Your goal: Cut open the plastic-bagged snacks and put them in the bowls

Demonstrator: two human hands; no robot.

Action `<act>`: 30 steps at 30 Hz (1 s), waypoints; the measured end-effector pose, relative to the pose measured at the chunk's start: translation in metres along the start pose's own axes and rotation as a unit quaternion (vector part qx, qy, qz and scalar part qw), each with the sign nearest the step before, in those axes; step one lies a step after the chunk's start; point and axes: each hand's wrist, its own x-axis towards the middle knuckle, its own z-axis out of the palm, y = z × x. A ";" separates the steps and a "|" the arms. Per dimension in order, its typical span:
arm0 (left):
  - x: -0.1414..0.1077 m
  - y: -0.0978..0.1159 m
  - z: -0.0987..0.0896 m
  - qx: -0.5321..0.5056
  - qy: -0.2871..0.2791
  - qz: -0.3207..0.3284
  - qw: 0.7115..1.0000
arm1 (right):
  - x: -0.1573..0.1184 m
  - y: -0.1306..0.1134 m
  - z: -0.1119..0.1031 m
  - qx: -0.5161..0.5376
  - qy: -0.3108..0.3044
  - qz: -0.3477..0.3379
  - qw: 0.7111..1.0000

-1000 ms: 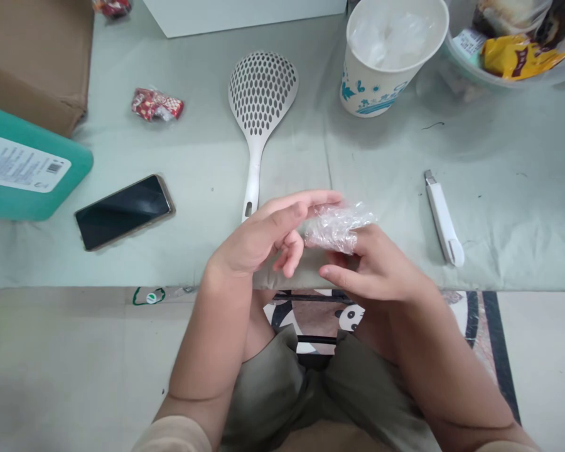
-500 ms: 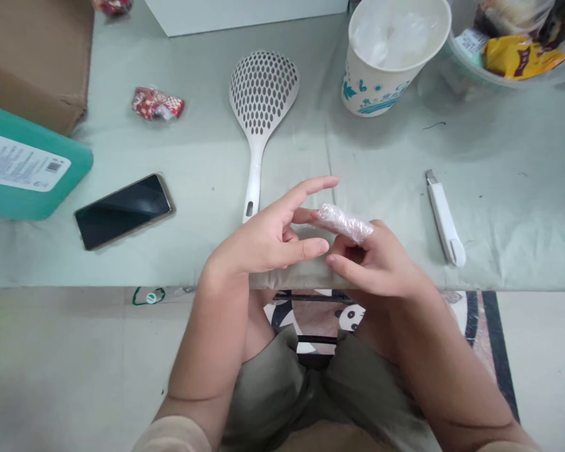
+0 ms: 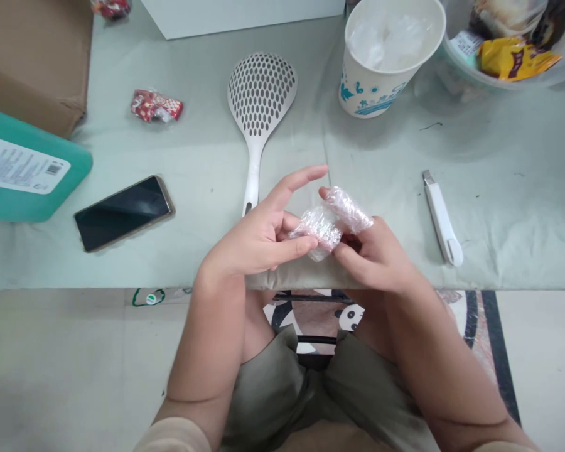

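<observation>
My left hand (image 3: 263, 235) pinches a crumpled piece of clear plastic film (image 3: 321, 231) between thumb and fingers, its index finger stretched out above. The other side of that film meets the thumb of my right hand (image 3: 381, 257), whose lower fingers are curled and partly hidden. A sleeve of clear plastic film (image 3: 349, 210) is wrapped around my right index finger, with the fingertip showing. Just beyond my left hand lies a white slotted skimmer (image 3: 262, 94); its handle end is partly covered by the hand. To the right of my right hand lies a white box cutter (image 3: 442, 220).
A phone (image 3: 125, 213), a red candy packet (image 3: 157, 105), a green jug (image 3: 28, 164) and a cardboard box (image 3: 32, 63) occupy the left. Behind on the right are a paper cup (image 3: 374, 94) holding clear plastic and a clear tub (image 3: 473, 78) with snacks.
A crumpled piece of clear film now shows between my hands, where their fingers met before. My right index finger has tilted more upward, its tip now free of my left hand.
</observation>
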 end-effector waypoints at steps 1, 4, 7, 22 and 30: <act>-0.001 0.001 0.000 -0.005 0.004 0.006 1.000 | 0.001 0.000 0.001 -0.019 -0.001 0.006 1.000; -0.001 0.001 0.000 -0.014 0.000 0.015 1.000 | 0.002 0.000 0.005 -0.071 -0.016 0.014 0.997; -0.001 -0.001 -0.002 -0.043 -0.007 0.031 0.999 | 0.002 0.000 0.007 -0.100 -0.028 0.004 0.995; 0.011 -0.002 0.009 0.024 0.035 0.026 0.999 | 0.003 -0.002 -0.002 0.024 -0.041 -0.011 0.999; 0.017 -0.005 0.010 0.045 0.048 0.014 0.998 | 0.003 -0.001 -0.002 0.046 -0.039 -0.006 0.998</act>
